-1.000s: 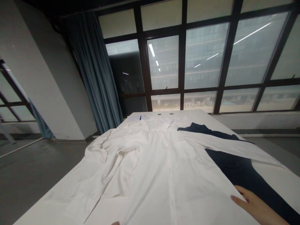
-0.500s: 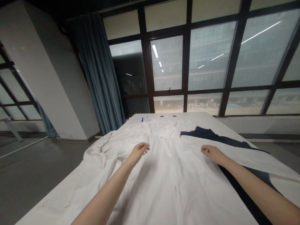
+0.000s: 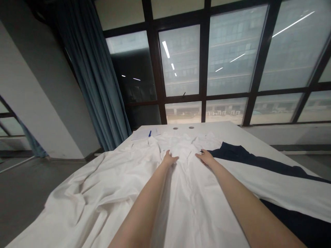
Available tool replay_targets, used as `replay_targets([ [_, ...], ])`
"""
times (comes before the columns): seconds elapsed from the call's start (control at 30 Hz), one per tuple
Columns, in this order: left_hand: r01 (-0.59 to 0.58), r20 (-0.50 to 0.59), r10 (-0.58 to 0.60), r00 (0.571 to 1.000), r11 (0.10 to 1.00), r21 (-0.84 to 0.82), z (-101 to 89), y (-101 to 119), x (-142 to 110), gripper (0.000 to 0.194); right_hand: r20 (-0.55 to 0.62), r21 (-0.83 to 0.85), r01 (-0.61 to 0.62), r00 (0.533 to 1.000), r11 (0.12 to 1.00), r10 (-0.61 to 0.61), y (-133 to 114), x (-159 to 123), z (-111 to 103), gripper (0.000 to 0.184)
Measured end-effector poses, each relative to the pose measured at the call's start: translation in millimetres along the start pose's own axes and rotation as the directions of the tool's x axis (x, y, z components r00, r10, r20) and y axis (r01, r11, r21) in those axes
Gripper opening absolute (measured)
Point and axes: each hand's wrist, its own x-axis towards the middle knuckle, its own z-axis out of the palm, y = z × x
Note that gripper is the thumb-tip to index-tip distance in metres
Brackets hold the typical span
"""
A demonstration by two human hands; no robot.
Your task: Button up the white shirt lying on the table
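Observation:
A white long-sleeved shirt (image 3: 191, 193) lies spread on a white table (image 3: 232, 129), collar at the far end. Both my arms stretch forward over it. My left hand (image 3: 169, 159) rests on the cloth just left of the collar (image 3: 182, 146), fingers closed on the fabric there. My right hand (image 3: 205, 157) lies on the cloth just right of the collar, fingers curled onto the fabric. The shirt's right sleeve (image 3: 284, 193) runs out to the right over a dark navy garment (image 3: 258, 160).
A sheet of paper (image 3: 141, 135) with a blue pen (image 3: 149, 133) lies at the table's far left corner, near two round cable holes (image 3: 183, 127). Blue curtains (image 3: 100, 89) and a wall of windows stand behind. Grey floor drops off at the left.
Both hands came up from the near edge and moved forward along the shirt to either side of the collar. The camera has tipped forward with them.

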Motion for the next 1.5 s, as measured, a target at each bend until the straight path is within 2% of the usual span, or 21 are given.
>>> replay_targets([
  [0.13,-0.093,-0.015,0.095,0.995,0.992,0.083,0.1,0.8,18.7,0.033,-0.066,-0.025,0.017,0.998,1.000,-0.019,0.6,15.6,-4.4,0.035],
  [0.2,-0.142,-0.054,0.148,0.987,0.984,0.112,3.1,0.8,21.9,0.023,-0.134,-0.060,0.044,0.990,0.997,-0.051,1.4,20.1,-6.5,0.028],
  [0.33,-0.178,-0.133,0.203,0.970,0.967,0.180,14.4,-6.2,12.1,0.024,-0.226,-0.139,0.074,0.969,0.987,-0.104,6.5,16.8,-0.1,0.021],
  [0.43,-0.178,-0.181,0.222,0.958,0.957,0.230,19.3,-8.1,-2.4,0.036,-0.259,-0.179,0.089,0.956,0.980,-0.135,3.6,5.1,5.8,0.025],
  [0.5,-0.235,-0.213,0.304,0.929,0.926,0.295,20.9,-2.8,-10.9,0.044,-0.279,-0.225,0.153,0.936,0.962,-0.214,-5.9,-5.3,9.2,0.028],
  [0.53,-0.281,-0.198,0.358,0.913,0.901,0.330,22.1,1.2,-14.5,0.044,-0.260,-0.265,0.215,0.923,0.940,-0.284,-12.1,-11.3,11.7,0.027],
  [0.6,-0.365,-0.102,0.429,0.898,0.853,0.373,26.6,8.4,-21.5,0.035,-0.124,-0.351,0.335,0.909,0.874,-0.398,-23.7,-25.0,20.2,0.021],
  [0.63,-0.384,-0.044,0.430,0.902,0.843,0.376,29.7,10.0,-25.5,0.030,-0.035,-0.382,0.373,0.908,0.846,-0.417,-27.3,-32.5,26.1,0.019],
  [0.7,-0.367,0.030,0.383,0.923,0.855,0.366,36.4,7.6,-35.4,0.024,0.091,-0.411,0.370,0.926,0.833,-0.367,-27.9,-47.5,39.0,0.020],
  [0.77,-0.347,0.044,0.357,0.933,0.862,0.368,41.5,-0.9,-47.5,0.023,0.112,-0.427,0.324,0.945,0.844,-0.306,-20.2,-60.1,49.1,0.022],
  [0.93,-0.378,0.047,0.392,0.919,0.842,0.385,45.1,-16.4,-68.8,0.029,0.054,-0.396,0.265,0.963,0.879,-0.266,1.4,-71.1,52.2,0.023],
  [1.13,-0.319,0.036,0.339,0.940,0.838,0.443,49.9,-10.2,-62.3,0.027,-0.051,-0.367,0.256,0.954,0.894,-0.294,1.9,-72.4,59.2,0.027],
  [1.3,-0.279,0.031,0.298,0.954,0.845,0.457,52.8,-9.6,-53.4,0.021,-0.111,-0.372,0.257,0.942,0.892,-0.318,11.0,-72.2,65.6,0.002],
  [1.33,-0.273,0.024,0.294,0.956,0.850,0.451,52.6,-10.1,-52.2,0.019,-0.118,-0.372,0.254,0.941,0.893,-0.317,12.6,-72.3,65.2,0.002],
  [1.5,-0.256,-0.062,0.298,0.952,0.895,0.366,50.6,-15.5,-52.2,0.011,-0.205,-0.421,0.218,0.923,0.881,-0.326,5.1,-73.0,62.7,0.019],
])
